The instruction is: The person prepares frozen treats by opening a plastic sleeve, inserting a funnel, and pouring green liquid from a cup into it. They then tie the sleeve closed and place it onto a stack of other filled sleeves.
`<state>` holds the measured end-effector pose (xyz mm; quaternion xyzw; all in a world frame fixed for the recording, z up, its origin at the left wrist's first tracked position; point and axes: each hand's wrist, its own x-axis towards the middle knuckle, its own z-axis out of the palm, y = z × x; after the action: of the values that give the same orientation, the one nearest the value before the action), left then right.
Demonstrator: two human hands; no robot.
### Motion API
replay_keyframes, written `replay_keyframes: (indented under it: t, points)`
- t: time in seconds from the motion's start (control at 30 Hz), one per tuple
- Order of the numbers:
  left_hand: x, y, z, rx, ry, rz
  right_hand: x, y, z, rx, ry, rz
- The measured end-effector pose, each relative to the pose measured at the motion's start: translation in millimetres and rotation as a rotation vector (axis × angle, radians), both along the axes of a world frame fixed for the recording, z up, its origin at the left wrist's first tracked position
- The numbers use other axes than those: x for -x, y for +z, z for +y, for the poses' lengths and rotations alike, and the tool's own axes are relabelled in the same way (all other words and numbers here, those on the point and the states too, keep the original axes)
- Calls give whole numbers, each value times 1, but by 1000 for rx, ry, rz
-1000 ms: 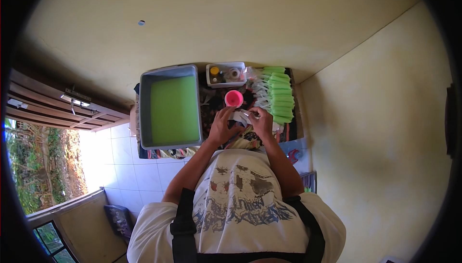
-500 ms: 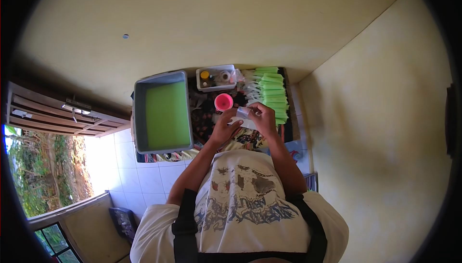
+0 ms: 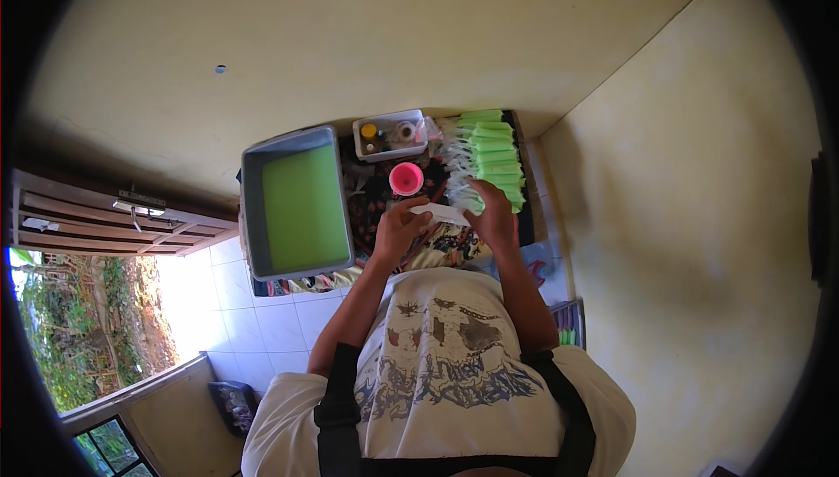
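A narrow, whitish see-through plastic bag [image 3: 447, 214] is stretched flat between my two hands, in front of my chest. My left hand [image 3: 402, 231] is closed on its left end, thumb and fingers pinching the edge. At the other end, my right hand [image 3: 492, 219] has its fingers bent around the plastic. Just beyond my left hand stands a pink cup or funnel [image 3: 406, 178]. Several green-filled plastic bags [image 3: 495, 155] with twisted clear ends lie in a row beyond my right hand.
A big grey tub [image 3: 347, 215] of green liquid stands on the left of the patterned cloth [image 3: 437, 254]. At the back, a white basket [image 3: 384, 155] holds a yellow-capped bottle [image 3: 369, 131] and a roll [image 3: 405, 132]. A wall [image 3: 437, 49] rises directly behind.
My hands have moved slightly apart. The plastic, bunched up near my right fingers before, now lies straight between both hands. The whole view has shifted a little.
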<state>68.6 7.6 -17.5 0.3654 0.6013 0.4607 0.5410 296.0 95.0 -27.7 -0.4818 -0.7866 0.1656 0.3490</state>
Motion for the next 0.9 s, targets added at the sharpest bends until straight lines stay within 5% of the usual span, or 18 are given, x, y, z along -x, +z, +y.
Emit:
replay_keyframes:
  t: [0.1, 0.23, 0.33, 0.5, 0.67, 0.9]
  points:
    - [3, -8, 0, -18, 12, -23, 11, 16, -10, 39, 358, 98]
    - [17, -9, -2, 102, 0, -81, 35, 11, -31, 201, 351, 161]
    - [24, 4, -10, 47, 47, -473, 47, 8, -36, 294, 317, 285]
    - [40, 6, -28, -104, 17, -17, 64, -15, -51, 508, 329, 311]
    - [62, 6, -41, -247, 188, 482, 81, -26, -40, 364, 315, 252]
    - [73, 17, -54, -322, 340, 488, 119, -92, 8, 168, 105, -178]
